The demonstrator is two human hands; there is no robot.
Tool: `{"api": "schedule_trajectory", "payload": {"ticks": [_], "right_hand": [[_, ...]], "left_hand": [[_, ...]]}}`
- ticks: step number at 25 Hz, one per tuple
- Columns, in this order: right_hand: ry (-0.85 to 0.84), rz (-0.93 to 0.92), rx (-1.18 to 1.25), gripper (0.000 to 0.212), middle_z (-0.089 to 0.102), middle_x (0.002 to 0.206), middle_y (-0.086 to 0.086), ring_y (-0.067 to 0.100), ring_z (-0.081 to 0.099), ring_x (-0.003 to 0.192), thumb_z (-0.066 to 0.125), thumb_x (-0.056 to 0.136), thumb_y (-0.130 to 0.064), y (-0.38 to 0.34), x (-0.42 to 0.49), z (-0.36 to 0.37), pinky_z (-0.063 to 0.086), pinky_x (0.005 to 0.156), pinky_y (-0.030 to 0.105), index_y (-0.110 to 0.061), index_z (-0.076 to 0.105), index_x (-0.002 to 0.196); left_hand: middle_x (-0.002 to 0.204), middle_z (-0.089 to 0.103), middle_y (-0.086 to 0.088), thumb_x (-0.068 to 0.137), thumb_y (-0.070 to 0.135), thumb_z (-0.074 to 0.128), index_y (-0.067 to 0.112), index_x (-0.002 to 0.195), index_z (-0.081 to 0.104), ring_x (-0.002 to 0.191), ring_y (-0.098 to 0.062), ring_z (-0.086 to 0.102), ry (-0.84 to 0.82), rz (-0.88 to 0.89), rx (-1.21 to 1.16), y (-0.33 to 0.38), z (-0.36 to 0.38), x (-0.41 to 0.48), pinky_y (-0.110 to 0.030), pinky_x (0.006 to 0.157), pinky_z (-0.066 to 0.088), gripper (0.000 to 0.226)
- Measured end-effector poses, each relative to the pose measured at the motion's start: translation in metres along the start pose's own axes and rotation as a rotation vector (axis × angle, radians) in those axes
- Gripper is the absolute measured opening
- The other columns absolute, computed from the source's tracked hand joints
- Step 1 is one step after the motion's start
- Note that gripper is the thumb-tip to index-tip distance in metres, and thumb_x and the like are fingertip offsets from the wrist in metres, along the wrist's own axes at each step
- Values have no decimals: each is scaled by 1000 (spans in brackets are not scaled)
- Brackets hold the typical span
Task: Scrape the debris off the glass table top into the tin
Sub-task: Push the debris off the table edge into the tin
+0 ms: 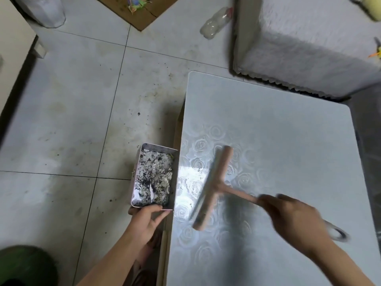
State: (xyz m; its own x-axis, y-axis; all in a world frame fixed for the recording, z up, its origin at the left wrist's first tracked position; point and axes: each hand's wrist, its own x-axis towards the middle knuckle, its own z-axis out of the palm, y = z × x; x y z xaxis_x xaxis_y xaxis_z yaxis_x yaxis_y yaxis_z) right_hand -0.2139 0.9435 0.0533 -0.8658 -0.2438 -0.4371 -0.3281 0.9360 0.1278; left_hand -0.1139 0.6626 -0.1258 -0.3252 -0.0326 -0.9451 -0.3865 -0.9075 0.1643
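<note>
- At the left edge of the glass worktop (278, 131), a thin scatter of debris (192, 185) lies between the scraper (214, 186) blade and the tin (136, 172). I reckon a quick stroke could flick it clean over the tin.
- The tin hangs just off that edge, touching or a hair apart, I can't tell which. It's already carrying a good layer. Any gap there and crumbs drop down between.
- The left hand (147, 218) has its fingers (162, 215) curled round the tin's near end only. A knock from the blade could tip it and spill the lot.
- The right hand (292, 217) is wrapped round the scraper handle and badly blurred. If the blade tilts, I'd expect it to ride over the specks.
- The floor (72, 100) beside the tin already shows dark specks, and a miss adds more.
</note>
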Motion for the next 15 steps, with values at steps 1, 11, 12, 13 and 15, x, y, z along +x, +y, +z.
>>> {"api": "schedule_trajectory", "payload": {"ticks": [1, 11, 12, 13, 15], "right_hand": [[-28, 81, 11, 19, 53, 69, -6, 18, 63, 70, 46, 92, -48, 25, -16, 4, 42, 52, 30, -44, 63, 98], [23, -131, 5, 24, 59, 83, 0, 26, 62, 77, 40, 98, -39, -61, 53, 12, 30, 58, 29, -30, 61, 107], [79, -162, -29, 20, 60, 79, 1, 27, 62, 71, 46, 96, -36, -75, 58, 6, 29, 56, 28, -28, 63, 100], [150, -180, -32, 13, 59, 72, 1, 28, 60, 62, 55, 92, -33, -82, 58, -1, 27, 54, 27, -26, 65, 92], [201, -149, 60, 10, 54, 62, -1, 28, 58, 54, 61, 89, -34, -68, 46, -8, 25, 49, 26, -26, 65, 83]], "left_hand": [[87, 63, -16, 80, -23, 45, 2, 87, 58, 83, -26, 61, -8, -8, 2, 1, 0, -2, -51, 74, 58, 29], [60, 66, -14, 80, -22, 46, -4, 64, 59, 62, -23, 69, 9, -4, 46, -1, -1, 1, -40, 61, 60, 27], [63, 68, -16, 79, -22, 46, -6, 61, 60, 61, -24, 71, -5, -4, 42, -2, -2, 1, -40, 60, 60, 28], [66, 69, -16, 78, -22, 46, -6, 63, 61, 62, -24, 72, -17, -1, 30, -3, -2, 2, -41, 60, 60, 27], [67, 70, -14, 77, -23, 45, -2, 72, 61, 63, -23, 72, -31, 15, 2, -3, -2, 3, -47, 64, 59, 27]]}}
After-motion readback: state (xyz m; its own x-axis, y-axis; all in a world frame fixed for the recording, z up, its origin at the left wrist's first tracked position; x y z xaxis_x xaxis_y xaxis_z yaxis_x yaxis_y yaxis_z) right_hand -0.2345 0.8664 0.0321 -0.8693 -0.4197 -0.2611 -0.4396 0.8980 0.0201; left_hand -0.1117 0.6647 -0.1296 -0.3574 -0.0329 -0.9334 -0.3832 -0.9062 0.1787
